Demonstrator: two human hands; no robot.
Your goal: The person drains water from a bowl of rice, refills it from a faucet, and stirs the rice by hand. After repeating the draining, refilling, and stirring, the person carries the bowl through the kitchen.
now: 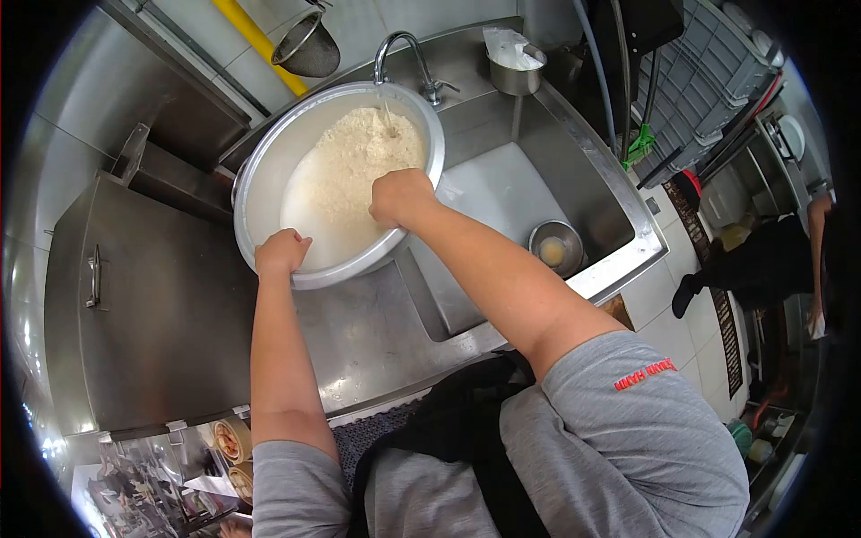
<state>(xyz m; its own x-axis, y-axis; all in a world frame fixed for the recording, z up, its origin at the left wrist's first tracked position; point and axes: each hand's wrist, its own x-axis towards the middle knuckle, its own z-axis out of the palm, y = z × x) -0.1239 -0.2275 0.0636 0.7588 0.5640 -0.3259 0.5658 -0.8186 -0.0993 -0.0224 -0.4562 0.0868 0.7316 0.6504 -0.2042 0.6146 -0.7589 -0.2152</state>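
A large metal basin (256,161) holds pale rice (359,152) with cloudy water pooled at its near left side. It rests at the sink's left part, under a chrome faucet (395,49) from which a thin stream of water falls onto the rice. My left hand (282,252) is closed on the basin's near left rim. My right hand (402,198) is a closed fist over the right side of the rice, its wrist crossing the rim. What lies inside that fist, if anything, is hidden.
Right of the basin is a steel sink (574,170) with a white board (502,193) and a small metal bowl (556,247). A metal pot (517,76) stands at the back. A strainer (308,47) hangs above. Another person's leg (749,269) shows at right.
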